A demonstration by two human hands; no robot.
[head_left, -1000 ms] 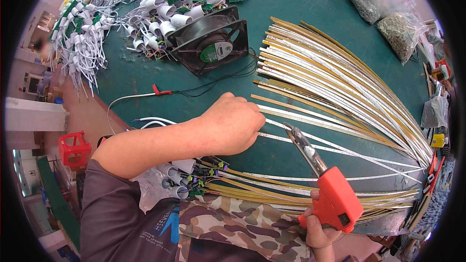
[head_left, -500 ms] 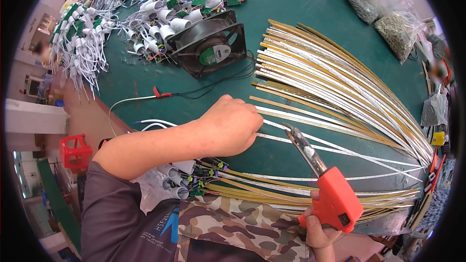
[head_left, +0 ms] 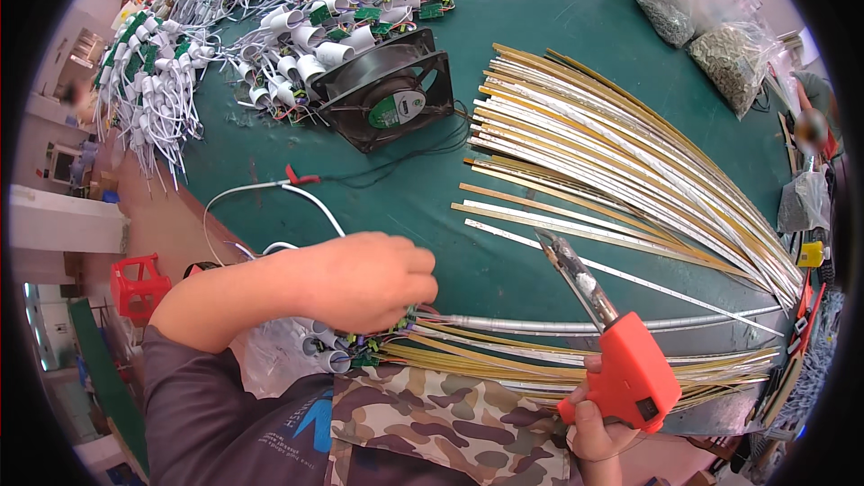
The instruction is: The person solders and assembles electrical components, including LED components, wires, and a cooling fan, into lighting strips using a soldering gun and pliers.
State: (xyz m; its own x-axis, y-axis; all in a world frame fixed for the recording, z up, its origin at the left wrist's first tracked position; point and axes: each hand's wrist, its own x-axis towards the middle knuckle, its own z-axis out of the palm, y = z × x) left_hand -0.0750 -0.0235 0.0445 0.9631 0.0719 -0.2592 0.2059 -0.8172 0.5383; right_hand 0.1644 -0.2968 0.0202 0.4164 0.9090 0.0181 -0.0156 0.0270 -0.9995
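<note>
My left hand (head_left: pixel 373 283) is closed, back upward, over the near bundle. What its fingers hold is hidden beneath them. A white cable (head_left: pixel 319 207) loops up behind it, and a motion-blurred pale strip (head_left: pixel 531 326) runs rightward from just beside its fingers. In my right hand (head_left: pixel 598 427) is a red gun-shaped soldering iron (head_left: pixel 634 373), its dark, worn tip pointing up and left. Below and beside the left hand lie green circuit boards with white tubes (head_left: pixel 333 360), joined to several yellow and white strips (head_left: pixel 513 364). One narrow white strip (head_left: pixel 576 256) passes behind the iron's tip.
A black fan (head_left: pixel 387 94) stands on the green table, wires trailing from it to a red clip (head_left: pixel 300 177). Beyond lie heaps of white-cabled parts (head_left: pixel 315 22). Fanned strips (head_left: pixel 594 144) cover the right middle. Filled plastic bags (head_left: pixel 729 63) sit far right.
My left hand has moved left and toward me, away from the loose strips. A strip near it has shifted toward the near bundle. The soldering iron has moved slightly right.
</note>
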